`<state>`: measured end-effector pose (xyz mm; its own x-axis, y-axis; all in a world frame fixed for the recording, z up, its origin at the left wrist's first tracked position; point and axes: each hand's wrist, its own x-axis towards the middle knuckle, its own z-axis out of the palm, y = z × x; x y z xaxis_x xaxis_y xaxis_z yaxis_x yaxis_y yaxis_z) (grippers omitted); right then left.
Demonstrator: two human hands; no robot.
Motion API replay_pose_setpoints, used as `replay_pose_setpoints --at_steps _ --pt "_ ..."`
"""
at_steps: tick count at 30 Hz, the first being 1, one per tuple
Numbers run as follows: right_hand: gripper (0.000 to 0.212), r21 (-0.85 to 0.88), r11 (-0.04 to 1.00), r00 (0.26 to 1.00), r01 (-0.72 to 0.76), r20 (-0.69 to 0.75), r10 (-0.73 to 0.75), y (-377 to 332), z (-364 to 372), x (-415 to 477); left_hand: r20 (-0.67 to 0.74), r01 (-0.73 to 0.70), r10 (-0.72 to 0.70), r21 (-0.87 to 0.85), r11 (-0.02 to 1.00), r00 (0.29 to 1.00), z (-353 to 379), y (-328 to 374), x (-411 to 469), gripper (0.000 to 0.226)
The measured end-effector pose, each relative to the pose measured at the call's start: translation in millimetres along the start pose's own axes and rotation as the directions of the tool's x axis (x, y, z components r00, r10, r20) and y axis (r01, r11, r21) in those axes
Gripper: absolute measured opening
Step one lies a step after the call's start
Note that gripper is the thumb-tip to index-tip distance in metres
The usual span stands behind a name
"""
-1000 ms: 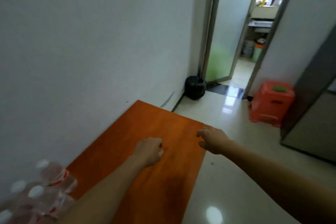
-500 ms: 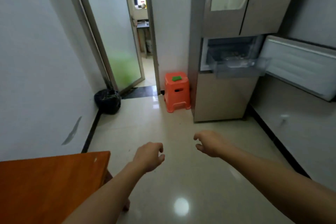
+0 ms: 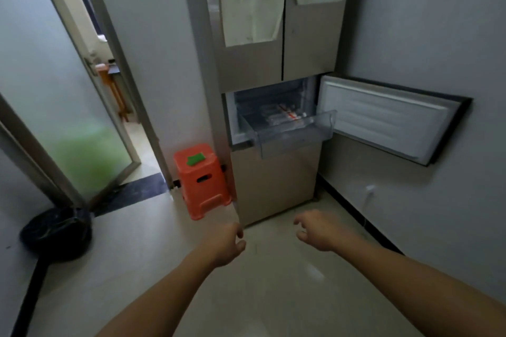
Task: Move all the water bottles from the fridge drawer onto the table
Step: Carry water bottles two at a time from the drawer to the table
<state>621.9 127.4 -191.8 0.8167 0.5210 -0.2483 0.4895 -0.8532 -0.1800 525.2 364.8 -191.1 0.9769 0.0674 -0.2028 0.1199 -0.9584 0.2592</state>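
Presently, the task is unfinished. The fridge drawer [image 3: 295,135] stands pulled out of the fridge [image 3: 252,68], with the compartment door [image 3: 383,117] swung wide to the right. Water bottles [image 3: 284,115] with red-and-white labels lie on their sides inside it; their count cannot be made out through the clear plastic. The table is not in view, so how many bottles have been delivered cannot be judged.

The left hand [image 3: 228,245] and right hand [image 3: 317,231] are both held forward, low over the floor, fingers loosely curled, and neither holds anything. The bottles lie well apart from both hands, above and ahead of them, somewhat toward the right hand's side.

Judgement: an approach to the drawer and a reach over its front lip are needed before any bottle can be gripped. An orange stool [image 3: 201,180] stands just beside the fridge on its left, near the walking line. A black bag [image 3: 56,232] sits by the wall at far left.
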Motion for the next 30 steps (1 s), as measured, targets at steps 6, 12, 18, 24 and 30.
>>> replay_pose_setpoints --at_steps 6,12,18,24,30 --pt "0.040 0.046 0.991 0.991 -0.122 -0.040 0.124 49.0 -46.6 74.4 -0.029 -0.140 0.141 0.012 0.990 0.990 -56.9 12.9 132.3 0.026" --pt "0.037 0.113 0.970 0.975 -0.213 -0.034 0.218 116.3 -66.2 152.5 -0.016 -0.254 0.254 0.013 0.967 0.967 -68.9 35.8 248.8 0.026" --pt "0.024 0.211 0.954 0.957 -0.214 -0.151 0.248 185.9 -107.2 266.7 -0.134 -0.274 0.272 0.007 0.962 0.953 -101.3 50.6 387.5 0.021" --pt "0.021 0.257 0.947 0.916 -0.190 -0.301 0.266 239.6 -173.1 394.9 -0.154 -0.212 0.203 -0.041 0.976 0.967 -125.2 51.4 506.3 0.018" --pt "0.025 0.257 0.946 0.930 -0.196 -0.256 0.262 267.0 -201.2 504.6 -0.055 -0.132 0.128 -0.073 0.989 0.990 -119.1 27.2 584.0 0.018"
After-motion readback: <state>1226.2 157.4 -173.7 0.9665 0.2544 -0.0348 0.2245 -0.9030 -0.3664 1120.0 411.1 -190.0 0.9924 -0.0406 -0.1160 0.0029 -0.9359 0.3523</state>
